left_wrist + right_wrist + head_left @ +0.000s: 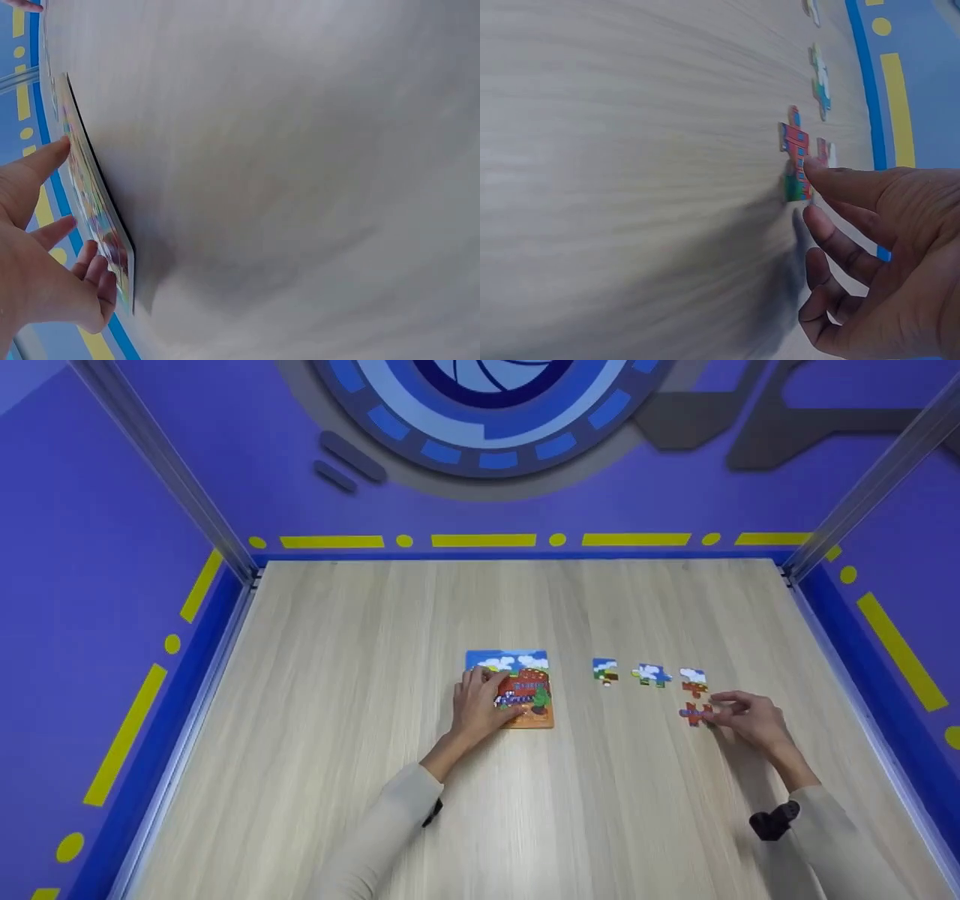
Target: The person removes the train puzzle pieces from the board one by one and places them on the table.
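Note:
A jigsaw puzzle (529,661) with clouds, blue sky and a red vehicle lies on the wooden table. Over its left part rests my left hand (478,711), fingers spread; the left wrist view has its thumb (56,154) at the puzzle's near edge. To the right, my right hand (754,724) pinches a red jigsaw piece (691,712) between thumb and index finger. That piece shows blue windows and a green corner in the right wrist view, where the thumb (836,184) overlaps it. Just above it lies a white-and-red jigsaw piece (694,676).
Two more loose jigsaw pieces lie between the puzzle and my right hand: a blue, white and green piece (651,673) and a piece with green and brown (604,669). Blue-purple panels (555,510) with yellow marks border the table (360,660) at the back and sides.

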`<state>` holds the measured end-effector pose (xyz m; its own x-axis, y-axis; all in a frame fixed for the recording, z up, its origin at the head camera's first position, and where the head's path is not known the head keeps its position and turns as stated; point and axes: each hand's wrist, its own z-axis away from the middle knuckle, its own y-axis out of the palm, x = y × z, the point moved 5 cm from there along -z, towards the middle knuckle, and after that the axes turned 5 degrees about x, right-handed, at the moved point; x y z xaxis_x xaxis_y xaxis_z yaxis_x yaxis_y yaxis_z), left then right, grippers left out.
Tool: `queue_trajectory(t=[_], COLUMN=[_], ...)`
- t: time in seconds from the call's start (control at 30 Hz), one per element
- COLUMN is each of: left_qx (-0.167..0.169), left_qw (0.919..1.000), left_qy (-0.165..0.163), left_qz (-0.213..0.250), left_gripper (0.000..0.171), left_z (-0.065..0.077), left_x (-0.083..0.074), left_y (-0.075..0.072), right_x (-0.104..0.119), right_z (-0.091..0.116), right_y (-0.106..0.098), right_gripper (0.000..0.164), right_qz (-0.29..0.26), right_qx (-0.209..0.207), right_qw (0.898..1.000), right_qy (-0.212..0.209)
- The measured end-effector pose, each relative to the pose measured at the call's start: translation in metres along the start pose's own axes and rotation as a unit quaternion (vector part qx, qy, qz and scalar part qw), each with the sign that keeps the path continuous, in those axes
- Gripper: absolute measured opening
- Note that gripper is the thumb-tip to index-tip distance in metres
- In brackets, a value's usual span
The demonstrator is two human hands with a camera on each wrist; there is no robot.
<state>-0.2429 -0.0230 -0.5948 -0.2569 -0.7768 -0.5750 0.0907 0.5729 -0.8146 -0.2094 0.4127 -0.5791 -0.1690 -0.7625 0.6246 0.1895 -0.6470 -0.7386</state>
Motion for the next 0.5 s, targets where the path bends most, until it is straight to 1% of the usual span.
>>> queue_trajectory(t=[0.13,0.27,0.37,0.5], left_qx=[-0.011,-0.008,-0.005,0.002], left_qw=[0.9999,0.9999,0.9999,0.9999], left_qy=[-0.004,-0.007,-0.010,-0.014], left_qz=[0.004,0.006,0.002,-0.001], left_gripper=[0.063,0.057,0.057,0.056], left_z=[0.002,0.004,0.007,0.012], left_x=[0.008,0.014,0.017,0.020], left_y=[-0.006,-0.011,-0.015,-0.016], right_x=[0.002,0.009,0.015,0.027], right_z=[-0.001,-0.002,-0.003,-0.009], right_y=[-0.004,-0.002,0.000,0.006], right_gripper=[0.052,0.052,0.052,0.050], right_qz=[-0.006,-0.029,-0.053,-0.063], right_qx=[0.009,0.036,0.061,0.083], right_qw=[1.000,0.999,0.997,0.995], right_qy=[0.003,-0.001,0.002,-0.006])
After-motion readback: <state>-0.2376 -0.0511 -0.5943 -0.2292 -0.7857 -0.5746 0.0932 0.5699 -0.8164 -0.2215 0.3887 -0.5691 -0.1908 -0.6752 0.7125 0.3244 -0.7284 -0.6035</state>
